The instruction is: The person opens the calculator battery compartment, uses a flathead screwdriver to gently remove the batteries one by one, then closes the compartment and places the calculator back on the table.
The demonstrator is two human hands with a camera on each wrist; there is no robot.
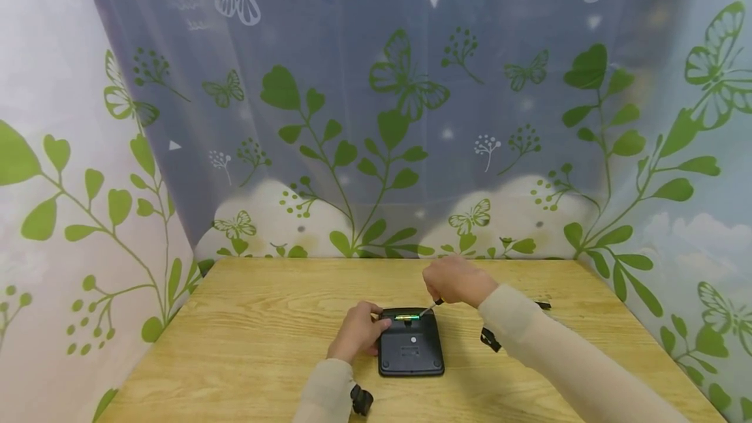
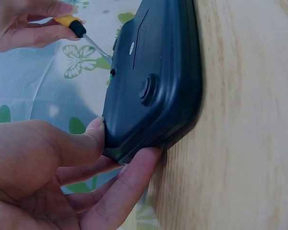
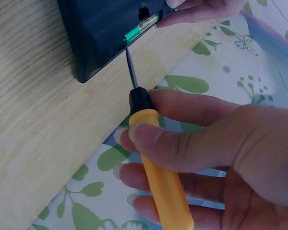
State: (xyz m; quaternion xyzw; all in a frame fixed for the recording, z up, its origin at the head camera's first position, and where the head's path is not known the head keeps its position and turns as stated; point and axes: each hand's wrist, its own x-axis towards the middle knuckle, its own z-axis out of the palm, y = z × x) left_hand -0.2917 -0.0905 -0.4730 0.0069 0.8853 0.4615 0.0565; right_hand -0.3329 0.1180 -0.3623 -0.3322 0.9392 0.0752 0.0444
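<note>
A black calculator lies back side up on the table, its battery slot uncovered. In that slot sits a green and gold battery. My left hand grips the calculator's left far corner, thumb on top and fingers along the side. My right hand holds a screwdriver by its yellow handle, thumb and fingers wrapped around it. The metal shaft slants down to the battery's green end, its tip right at the edge of the slot.
The wooden table spreads out on both sides and ends at a printed curtain behind. A small dark object lies to the right, partly hidden by the right sleeve. Black straps are on both wrists.
</note>
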